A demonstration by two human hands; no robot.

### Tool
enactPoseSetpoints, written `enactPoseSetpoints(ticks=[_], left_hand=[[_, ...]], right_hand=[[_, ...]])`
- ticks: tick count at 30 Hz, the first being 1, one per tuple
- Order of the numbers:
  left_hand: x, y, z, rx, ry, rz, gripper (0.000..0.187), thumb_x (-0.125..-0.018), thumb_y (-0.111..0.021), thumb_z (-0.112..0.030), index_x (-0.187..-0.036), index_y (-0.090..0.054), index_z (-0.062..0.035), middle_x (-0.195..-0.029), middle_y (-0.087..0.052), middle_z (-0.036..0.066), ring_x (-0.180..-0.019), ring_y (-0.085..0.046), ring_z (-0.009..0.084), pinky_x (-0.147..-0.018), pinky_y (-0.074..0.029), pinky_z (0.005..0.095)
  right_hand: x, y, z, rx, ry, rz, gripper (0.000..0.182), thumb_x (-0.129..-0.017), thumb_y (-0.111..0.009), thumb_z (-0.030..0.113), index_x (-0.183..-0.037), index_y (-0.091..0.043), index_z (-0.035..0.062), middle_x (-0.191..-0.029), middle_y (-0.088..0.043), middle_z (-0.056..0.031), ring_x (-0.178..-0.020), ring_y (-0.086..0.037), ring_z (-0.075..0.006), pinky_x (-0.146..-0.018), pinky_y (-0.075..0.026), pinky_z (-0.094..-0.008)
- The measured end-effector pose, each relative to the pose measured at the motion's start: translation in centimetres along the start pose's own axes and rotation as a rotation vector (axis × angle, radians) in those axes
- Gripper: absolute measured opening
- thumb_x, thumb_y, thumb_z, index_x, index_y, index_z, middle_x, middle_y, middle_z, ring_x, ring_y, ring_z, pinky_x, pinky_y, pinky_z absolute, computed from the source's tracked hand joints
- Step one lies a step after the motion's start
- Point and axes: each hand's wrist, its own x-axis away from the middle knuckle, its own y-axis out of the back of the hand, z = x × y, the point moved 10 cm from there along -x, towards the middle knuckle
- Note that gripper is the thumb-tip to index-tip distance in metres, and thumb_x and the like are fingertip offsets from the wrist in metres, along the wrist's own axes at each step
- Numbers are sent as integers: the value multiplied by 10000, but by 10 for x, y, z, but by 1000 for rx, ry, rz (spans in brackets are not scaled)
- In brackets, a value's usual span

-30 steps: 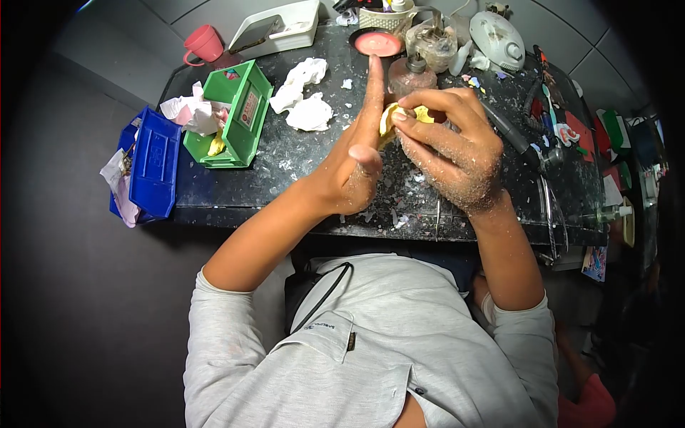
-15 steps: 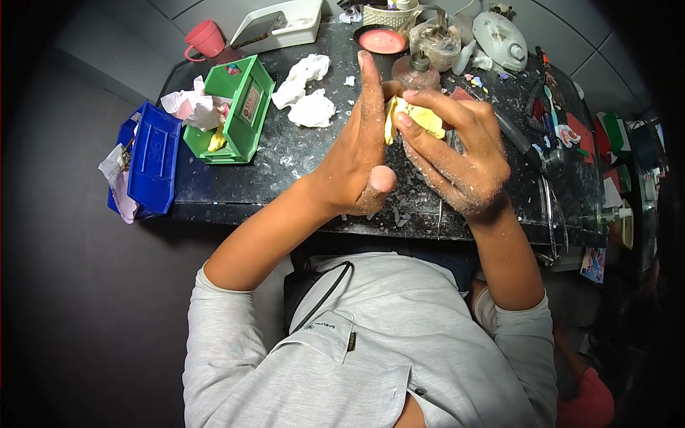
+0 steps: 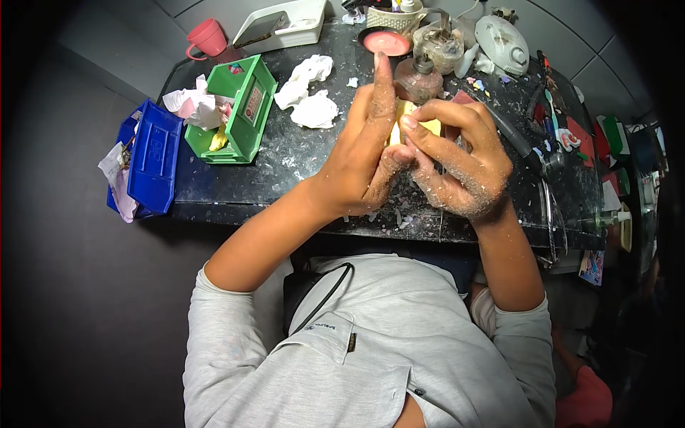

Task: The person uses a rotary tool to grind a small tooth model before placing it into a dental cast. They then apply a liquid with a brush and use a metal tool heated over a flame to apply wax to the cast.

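A rough yellow piece that looks like plaster (image 3: 431, 127) is held up between my two hands above the workbench, mostly covered by fingers. My left hand (image 3: 364, 150) grips its left side, index finger pointing up and thumb bent in towards the right fingertips. White dust coats my right hand (image 3: 467, 153), whose thumb and fingers are closed around the piece from the right. Just behind the hands stands a glass jar with a metal top (image 3: 419, 78). The inner faces of the piece are hidden.
A green bin (image 3: 253, 114) and a blue bin (image 3: 153, 157) holding scraps sit at the left. Crumpled white tissue (image 3: 314, 110) lies beside them. Behind are a pink mug (image 3: 207, 38), a white tray (image 3: 307, 34) and a pink-filled dish (image 3: 386, 43). Tools (image 3: 548, 107) lie right.
My left thumb has swung inward to the piece, and the left hand has shifted slightly right. Less of the yellow piece shows between the fingers. The view has shifted a little.
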Motion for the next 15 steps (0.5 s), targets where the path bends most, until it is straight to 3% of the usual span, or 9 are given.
enactPoseSetpoints(ticks=[7, 15], left_hand=[[3, -4, 6, 183, 68, 52, 776, -1061, -435, -386, -1531, -137, 155, -1316, -480, 294, -1087, -518, 343, -997, -417, 404], [0, -3, 3, 145, 36, 72, 797, -1047, -469, -397, -1529, -157, 156, -1250, -523, 268, -1084, -533, 331, -1003, -415, 398]], right_hand=[[-1, 2, -9, -76, -68, 12, 285, -721, -815, -8, -996, -754, 36, -997, -674, -70, -785, -573, -181, -665, -485, -287], [-4, 4, -19, -137, -93, 14, 220, -720, -835, 16, -919, -743, 26, -907, -672, -67, -808, -613, -183, -679, -493, -281]])
